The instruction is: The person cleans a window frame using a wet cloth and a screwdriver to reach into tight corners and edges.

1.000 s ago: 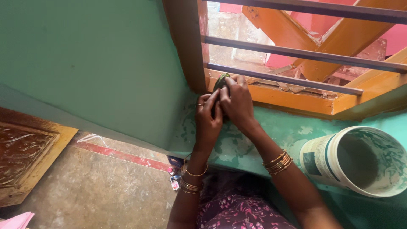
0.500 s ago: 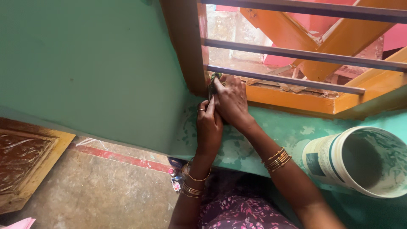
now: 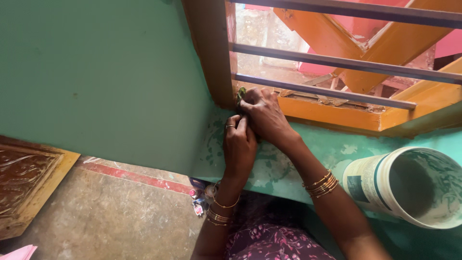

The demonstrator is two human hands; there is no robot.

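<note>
At your right, a white plastic bucket lay tipped on the green ledge, its label white and dark teal.

A: so what are the hands doing here?

B: both arms reach up and forward, wrists close together. The right hand sits higher, knuckles up, fingers curled tight and pressing down. The left hand is tucked just under it, touching, fingers bent.

A: bangles?

B: yep, on both wrists, plus a ring on the left.

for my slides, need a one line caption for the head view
Right hand presses a green pad into the window frame corner, left hand beside it, bucket nearby.
</note>
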